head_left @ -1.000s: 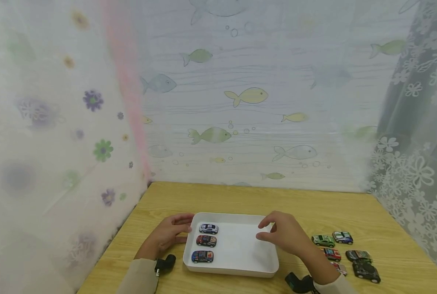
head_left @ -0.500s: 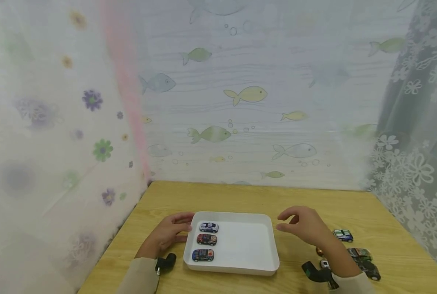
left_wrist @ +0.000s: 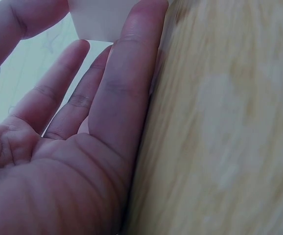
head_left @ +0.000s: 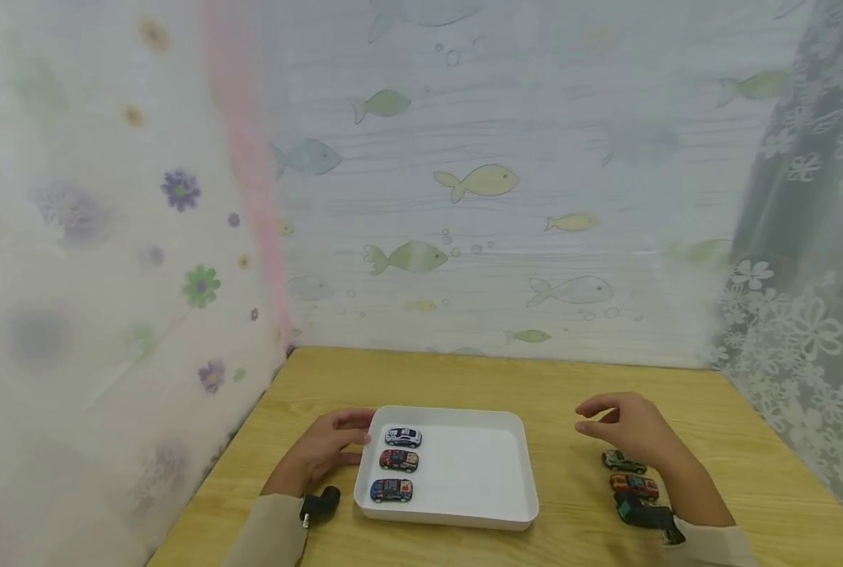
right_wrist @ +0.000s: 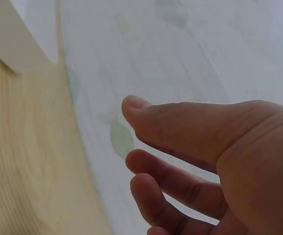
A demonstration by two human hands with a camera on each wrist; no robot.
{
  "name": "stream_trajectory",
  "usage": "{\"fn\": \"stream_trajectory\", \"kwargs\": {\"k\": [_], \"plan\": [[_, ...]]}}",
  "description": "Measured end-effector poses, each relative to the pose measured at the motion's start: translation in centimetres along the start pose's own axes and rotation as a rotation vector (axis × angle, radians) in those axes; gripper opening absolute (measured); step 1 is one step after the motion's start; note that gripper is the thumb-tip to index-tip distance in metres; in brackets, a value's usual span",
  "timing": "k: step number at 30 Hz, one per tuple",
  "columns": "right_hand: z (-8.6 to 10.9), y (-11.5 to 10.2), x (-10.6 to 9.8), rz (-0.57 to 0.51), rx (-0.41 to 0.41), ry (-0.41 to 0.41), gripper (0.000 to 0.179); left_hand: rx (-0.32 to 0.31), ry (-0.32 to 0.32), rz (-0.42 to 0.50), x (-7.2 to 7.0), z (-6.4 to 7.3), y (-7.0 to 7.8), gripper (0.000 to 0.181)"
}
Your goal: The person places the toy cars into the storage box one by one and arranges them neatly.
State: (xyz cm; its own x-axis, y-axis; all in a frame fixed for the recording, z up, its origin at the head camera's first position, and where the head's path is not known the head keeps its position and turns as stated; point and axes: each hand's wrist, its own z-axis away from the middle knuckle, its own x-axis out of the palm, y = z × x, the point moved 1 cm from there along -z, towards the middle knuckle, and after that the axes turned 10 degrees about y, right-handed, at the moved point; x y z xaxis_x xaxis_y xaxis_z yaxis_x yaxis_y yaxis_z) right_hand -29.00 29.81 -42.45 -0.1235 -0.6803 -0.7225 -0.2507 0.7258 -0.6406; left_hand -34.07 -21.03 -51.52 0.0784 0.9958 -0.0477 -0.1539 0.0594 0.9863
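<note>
A white tray [head_left: 456, 518] stands on the wooden table, three toy cars in a column along its left side. From the back these are a white toy car [head_left: 403, 437], a red and black toy car [head_left: 398, 461] and a dark blue toy car [head_left: 391, 491]. My left hand [head_left: 322, 447] rests against the tray's left wall; the left wrist view shows its fingers [left_wrist: 124, 88] mostly straight at the tray's edge. Right of the tray, my right hand [head_left: 630, 428] is raised with nothing in it, its fingers loosely bent and thumb apart from them.
Beneath the right hand and forearm lie a green toy car [head_left: 625, 461] and a red toy car [head_left: 634, 486]; the arm covers others. Each wrist carries a black camera, such as the left wrist camera [head_left: 320, 505]. A fish-patterned curtain [head_left: 492, 260] hangs behind the table [head_left: 421, 378].
My right hand has moved from over the tray's right side out to the right, over the loose toy cars. The left hand and the three cars in the tray have stayed put.
</note>
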Motion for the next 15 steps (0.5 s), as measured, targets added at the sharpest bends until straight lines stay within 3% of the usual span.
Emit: {"fn": "stream_trajectory", "kwargs": {"k": [8,15], "plan": [[0.2,2.8,-2.3,-0.002,-0.045,-0.043,0.041,0.013,-0.005,0.000,-0.2,0.1,0.2,0.055],[0.9,5.3,-2.6,0.013,-0.007,-0.080,0.043,0.008,-0.002,-0.003,-0.1,0.4,0.0,0.052]]}}
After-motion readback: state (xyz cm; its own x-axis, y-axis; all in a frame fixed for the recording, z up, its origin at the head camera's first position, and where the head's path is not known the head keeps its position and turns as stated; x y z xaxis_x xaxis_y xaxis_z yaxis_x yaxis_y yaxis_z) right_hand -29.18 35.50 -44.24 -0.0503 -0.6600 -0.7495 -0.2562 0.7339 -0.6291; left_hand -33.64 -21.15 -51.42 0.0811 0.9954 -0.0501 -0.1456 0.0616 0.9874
